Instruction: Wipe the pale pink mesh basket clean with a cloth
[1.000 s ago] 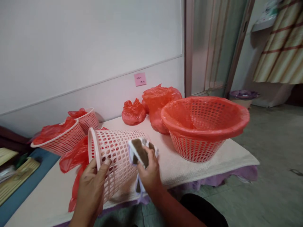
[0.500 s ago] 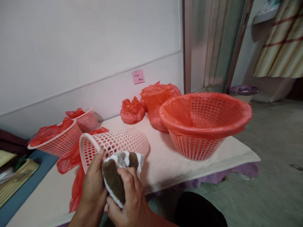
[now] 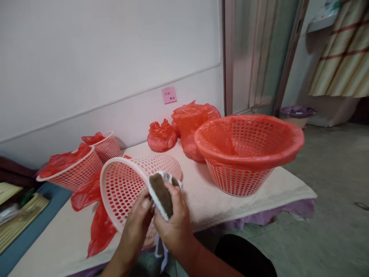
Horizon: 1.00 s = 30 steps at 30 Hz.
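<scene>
A pink perforated plastic basket [image 3: 122, 192] lies on its side on the cloth-covered table, its open mouth tilted toward me. My left hand [image 3: 137, 221] is closed on the basket's rim, though part of the grip is hidden. A fluffy cleaning cloth [image 3: 163, 194] in brown, white and grey is folded over the rim's right side, and my right hand [image 3: 177, 221] presses it there with closed fingers. From the cloth's lower end a loop or strip hangs down. A loose red plastic bag [image 3: 100, 227] lies left of the basket.
Two pink baskets with red bags, a nearer one [image 3: 77, 173] and a farther one [image 3: 111, 148], stand at the left. Along the wall sit a small tied red bag [image 3: 162, 136] and a bigger red bag [image 3: 194, 127]. A red-lined basket [image 3: 239, 179] stands by the table's right edge.
The basket has turned, so its mouth faces me more. Both hands have shifted right and the cloth now wraps the rim instead of lying against the basket's side.
</scene>
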Each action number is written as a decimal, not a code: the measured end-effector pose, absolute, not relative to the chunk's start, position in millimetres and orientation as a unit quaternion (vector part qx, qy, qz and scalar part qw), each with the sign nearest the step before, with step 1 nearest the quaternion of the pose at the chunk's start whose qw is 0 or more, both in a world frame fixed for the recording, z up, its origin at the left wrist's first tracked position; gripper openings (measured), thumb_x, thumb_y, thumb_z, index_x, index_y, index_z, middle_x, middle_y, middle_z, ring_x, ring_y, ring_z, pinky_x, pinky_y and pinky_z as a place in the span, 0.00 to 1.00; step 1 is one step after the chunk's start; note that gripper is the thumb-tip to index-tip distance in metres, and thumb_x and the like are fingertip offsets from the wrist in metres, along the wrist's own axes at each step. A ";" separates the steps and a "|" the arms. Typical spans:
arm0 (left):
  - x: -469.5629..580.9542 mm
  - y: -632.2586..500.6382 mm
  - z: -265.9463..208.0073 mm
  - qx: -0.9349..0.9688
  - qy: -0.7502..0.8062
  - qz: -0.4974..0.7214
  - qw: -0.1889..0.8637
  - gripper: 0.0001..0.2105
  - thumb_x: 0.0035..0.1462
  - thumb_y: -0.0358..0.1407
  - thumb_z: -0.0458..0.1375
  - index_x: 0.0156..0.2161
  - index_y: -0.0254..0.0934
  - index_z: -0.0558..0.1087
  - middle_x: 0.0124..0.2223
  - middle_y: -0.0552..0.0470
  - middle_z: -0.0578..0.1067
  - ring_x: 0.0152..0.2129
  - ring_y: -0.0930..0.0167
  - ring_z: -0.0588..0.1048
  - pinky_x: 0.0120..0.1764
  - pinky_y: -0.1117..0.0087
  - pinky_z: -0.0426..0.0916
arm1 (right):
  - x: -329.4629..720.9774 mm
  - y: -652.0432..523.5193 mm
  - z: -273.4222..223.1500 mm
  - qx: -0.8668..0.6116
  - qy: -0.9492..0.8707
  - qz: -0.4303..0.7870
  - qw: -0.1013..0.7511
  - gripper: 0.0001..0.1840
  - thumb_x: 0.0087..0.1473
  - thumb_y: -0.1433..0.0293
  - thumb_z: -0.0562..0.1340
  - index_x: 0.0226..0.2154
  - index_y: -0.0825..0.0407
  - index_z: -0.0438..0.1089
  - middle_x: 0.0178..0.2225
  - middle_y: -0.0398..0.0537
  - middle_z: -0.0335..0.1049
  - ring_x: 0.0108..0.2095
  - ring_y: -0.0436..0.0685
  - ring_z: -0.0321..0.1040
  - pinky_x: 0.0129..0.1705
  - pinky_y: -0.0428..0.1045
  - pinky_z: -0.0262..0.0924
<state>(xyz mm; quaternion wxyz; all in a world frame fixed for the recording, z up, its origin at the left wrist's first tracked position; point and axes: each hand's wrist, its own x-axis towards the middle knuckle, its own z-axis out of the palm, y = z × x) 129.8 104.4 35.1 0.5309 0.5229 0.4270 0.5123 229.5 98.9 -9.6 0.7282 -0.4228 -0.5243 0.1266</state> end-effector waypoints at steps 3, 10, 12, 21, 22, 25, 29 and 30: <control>102.7 94.2 -4.3 0.720 0.448 0.336 0.409 0.30 0.51 0.37 0.64 0.60 0.43 0.66 0.63 0.42 0.69 0.57 0.58 0.69 0.55 0.59 0.69 | 247.8 108.2 -6.5 -0.419 -0.490 0.165 0.746 0.34 0.44 0.79 0.60 0.56 0.48 0.61 0.50 0.52 0.70 0.49 0.60 0.70 0.51 0.56 0.67; 46.7 103.3 -45.2 0.894 0.374 0.246 0.007 0.24 0.52 0.27 0.57 0.55 0.44 0.72 0.49 0.44 0.80 0.45 0.60 0.80 0.47 0.62 0.75 | 262.8 114.4 -9.6 -0.412 -0.476 0.205 0.749 0.31 0.49 0.74 0.61 0.57 0.48 0.62 0.53 0.54 0.68 0.53 0.62 0.67 0.54 0.58 0.65; 45.4 103.4 -32.5 0.895 0.355 0.269 -0.006 0.24 0.53 0.27 0.57 0.56 0.46 0.72 0.49 0.47 0.81 0.44 0.63 0.80 0.47 0.68 0.73 | 263.2 119.9 -15.0 -0.404 -0.493 0.188 0.747 0.29 0.51 0.74 0.60 0.57 0.48 0.61 0.51 0.53 0.69 0.54 0.62 0.66 0.55 0.60 0.63; 57.4 85.2 18.6 0.592 0.615 0.438 0.282 0.18 0.49 0.49 0.65 0.45 0.47 0.80 0.46 0.50 0.82 0.44 0.61 0.80 0.48 0.63 0.74 | 285.0 175.5 -53.6 -0.549 -0.376 0.219 0.714 0.27 0.49 0.72 0.61 0.54 0.49 0.64 0.55 0.55 0.68 0.55 0.63 0.65 0.58 0.65 0.58; 58.6 85.8 20.8 0.559 0.628 0.454 0.296 0.21 0.46 0.50 0.67 0.45 0.45 0.80 0.46 0.50 0.82 0.43 0.61 0.80 0.49 0.62 0.74 | 283.6 174.6 -53.6 -0.548 -0.378 0.206 0.717 0.28 0.49 0.72 0.60 0.54 0.49 0.64 0.55 0.55 0.68 0.56 0.63 0.64 0.57 0.65 0.58; 66.2 88.6 28.8 0.512 0.623 0.496 0.321 0.24 0.43 0.49 0.69 0.45 0.42 0.79 0.46 0.50 0.82 0.42 0.64 0.80 0.47 0.68 0.74 | 264.7 153.7 -48.0 -0.509 -0.454 0.134 0.719 0.31 0.47 0.77 0.58 0.55 0.49 0.63 0.52 0.54 0.68 0.56 0.62 0.63 0.57 0.62 0.58; 82.9 88.6 45.5 0.499 0.599 0.533 0.329 0.24 0.43 0.48 0.69 0.46 0.40 0.78 0.33 0.52 0.82 0.30 0.66 0.80 0.35 0.71 0.76 | 224.2 105.2 -38.0 -0.390 -0.643 0.115 0.649 0.37 0.43 0.77 0.58 0.58 0.50 0.60 0.46 0.53 0.65 0.48 0.61 0.66 0.51 0.57 0.65; 86.3 88.1 49.4 0.502 0.597 0.534 0.328 0.24 0.43 0.48 0.69 0.45 0.39 0.78 0.26 0.54 0.80 0.25 0.67 0.79 0.31 0.70 0.76 | 216.6 96.1 -36.7 -0.368 -0.679 0.104 0.627 0.37 0.43 0.76 0.58 0.58 0.51 0.60 0.46 0.54 0.64 0.47 0.61 0.66 0.48 0.57 0.67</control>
